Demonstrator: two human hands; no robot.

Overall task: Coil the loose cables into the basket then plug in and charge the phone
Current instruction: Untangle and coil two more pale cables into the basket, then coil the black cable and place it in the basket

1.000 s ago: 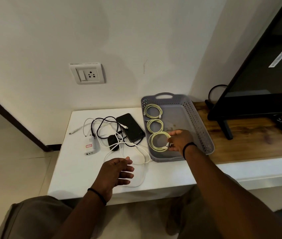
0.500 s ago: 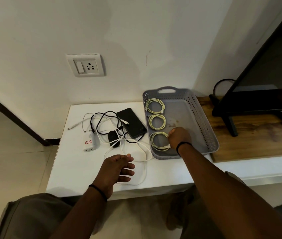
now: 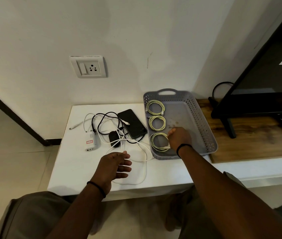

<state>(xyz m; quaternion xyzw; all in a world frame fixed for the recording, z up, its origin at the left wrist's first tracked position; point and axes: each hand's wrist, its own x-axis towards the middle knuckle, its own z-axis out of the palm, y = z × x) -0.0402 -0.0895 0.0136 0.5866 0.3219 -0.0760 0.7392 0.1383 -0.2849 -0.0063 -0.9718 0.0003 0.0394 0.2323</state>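
Three pale-green coiled cables [image 3: 155, 107] lined along the grey basket's [image 3: 204, 121] left wall, nearest coil at 6 o'clock inside it. Right hand [image 3: 180, 138] curled at that coil's right rim (grip itself hidden). Basket floor bare toward 3 o'clock. Phone [image 3: 132, 123] just left of basket, among loose white cables [image 3: 142, 160] and black cable [image 3: 100, 121]. Left hand [image 3: 114, 165] relaxed, spread, over white loop near table's [image 3: 68, 163] front edge. Wall socket [image 3: 88, 67] at 11 o'clock.

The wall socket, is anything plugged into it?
Empty: the wall socket shows bare holes, and the white charger lies on the table.
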